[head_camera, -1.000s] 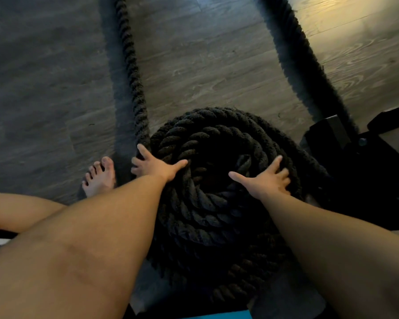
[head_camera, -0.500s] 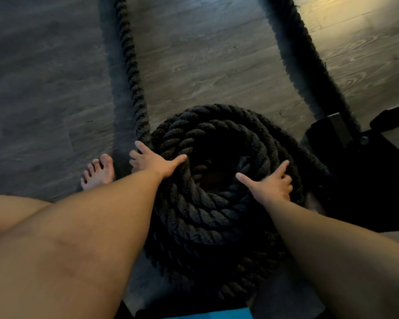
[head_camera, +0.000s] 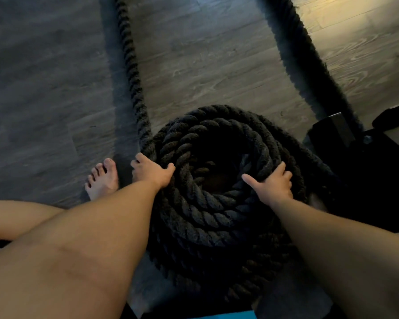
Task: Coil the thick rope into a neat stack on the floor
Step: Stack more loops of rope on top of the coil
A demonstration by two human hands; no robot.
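The thick black rope (head_camera: pixel 207 217) lies coiled in several stacked turns on the wood floor in front of me. From the coil's left side a straight run of rope (head_camera: pixel 130 65) leads away across the floor. My left hand (head_camera: pixel 151 171) grips the top turn on the left, fingers curled over its outer side and thumb on top. On the right side of the coil my right hand (head_camera: pixel 275 186) rests on the top turns, thumb spread towards the hollow centre and fingers laid over the rope.
A second rope run (head_camera: pixel 309 65) stretches away at the right towards a black equipment base (head_camera: pixel 355 162). My bare foot (head_camera: pixel 103 178) stands just left of the coil and my knee fills the lower left. A teal mat edge (head_camera: pixel 228 316) shows at the bottom.
My left fingers have curled down over the rope. The right hand slid slightly outward to the right, and the coil's hollow centre looks a bit wider.
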